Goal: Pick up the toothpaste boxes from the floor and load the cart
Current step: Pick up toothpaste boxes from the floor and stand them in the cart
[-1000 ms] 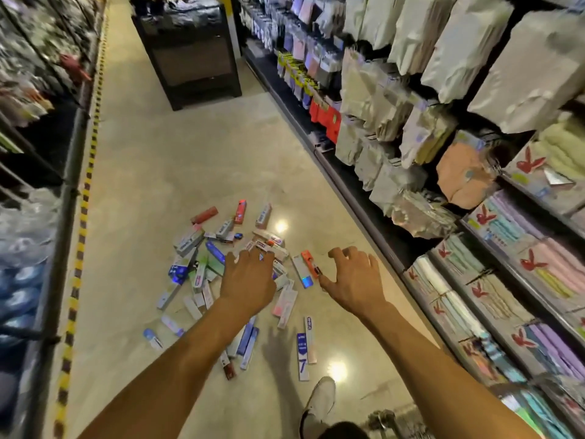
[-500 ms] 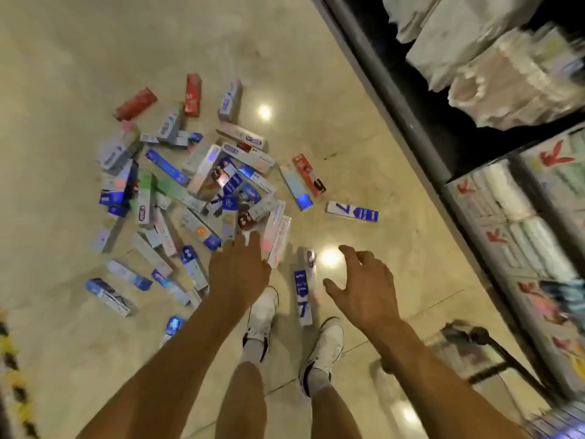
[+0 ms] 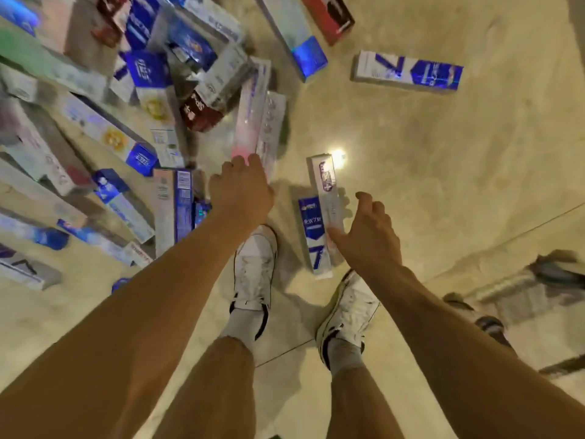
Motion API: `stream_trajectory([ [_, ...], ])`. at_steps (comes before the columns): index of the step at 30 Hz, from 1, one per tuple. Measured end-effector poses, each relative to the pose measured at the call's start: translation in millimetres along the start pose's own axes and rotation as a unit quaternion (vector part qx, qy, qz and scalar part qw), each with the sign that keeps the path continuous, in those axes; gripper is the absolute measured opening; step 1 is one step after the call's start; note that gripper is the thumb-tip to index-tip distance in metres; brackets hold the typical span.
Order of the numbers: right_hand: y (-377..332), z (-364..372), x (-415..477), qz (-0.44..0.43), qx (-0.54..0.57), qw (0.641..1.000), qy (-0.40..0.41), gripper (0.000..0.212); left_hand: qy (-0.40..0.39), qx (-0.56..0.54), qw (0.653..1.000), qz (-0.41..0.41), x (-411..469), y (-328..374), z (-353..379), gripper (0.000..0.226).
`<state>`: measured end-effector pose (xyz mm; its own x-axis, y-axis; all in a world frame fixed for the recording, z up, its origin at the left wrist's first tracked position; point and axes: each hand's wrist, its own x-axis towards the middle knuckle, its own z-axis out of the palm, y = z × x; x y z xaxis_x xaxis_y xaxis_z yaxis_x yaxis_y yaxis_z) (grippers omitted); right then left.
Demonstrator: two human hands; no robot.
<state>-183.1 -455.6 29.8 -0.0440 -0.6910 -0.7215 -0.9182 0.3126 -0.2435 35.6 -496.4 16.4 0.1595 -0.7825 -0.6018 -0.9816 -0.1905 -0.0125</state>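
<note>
Several toothpaste boxes (image 3: 152, 90) lie scattered in a heap on the beige floor, mostly to the upper left. My left hand (image 3: 240, 188) reaches down with its fingertips at the near end of a pale pink box (image 3: 250, 112); whether it touches is unclear. Two white-and-blue boxes (image 3: 316, 229) lie side by side between my feet and my hands. My right hand (image 3: 367, 232) hovers just right of them, fingers loosely curled, holding nothing. Another white-and-blue box (image 3: 408, 71) lies alone at the upper right.
My two white shoes (image 3: 256, 264) stand on the floor just below the hands. Part of the cart's metal frame and a wheel (image 3: 487, 321) show blurred at the right edge. A red box (image 3: 329, 14) lies at the top.
The view has dropped much closer to the floor and the boxes. Both hands have gone down toward the boxes in front of my feet.
</note>
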Motion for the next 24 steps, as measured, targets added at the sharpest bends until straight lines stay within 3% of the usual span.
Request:
stream_trajectory([
  [6,20,60,53,0.031,0.030,0.999,-0.017,0.080,0.034,-0.060,0.997,-0.016,58,13,56,0.058],
  [13,27,87,75,0.027,0.036,0.999,-0.014,0.074,0.129,-0.056,0.987,-0.077,83,20,83,0.066],
  [18,22,91,82,0.019,0.062,0.998,-0.002,0.074,0.142,-0.078,0.985,-0.060,89,17,83,0.065],
  [24,21,63,61,0.034,0.042,0.999,0.001,0.065,0.087,-0.098,0.991,-0.038,61,14,56,0.077],
])
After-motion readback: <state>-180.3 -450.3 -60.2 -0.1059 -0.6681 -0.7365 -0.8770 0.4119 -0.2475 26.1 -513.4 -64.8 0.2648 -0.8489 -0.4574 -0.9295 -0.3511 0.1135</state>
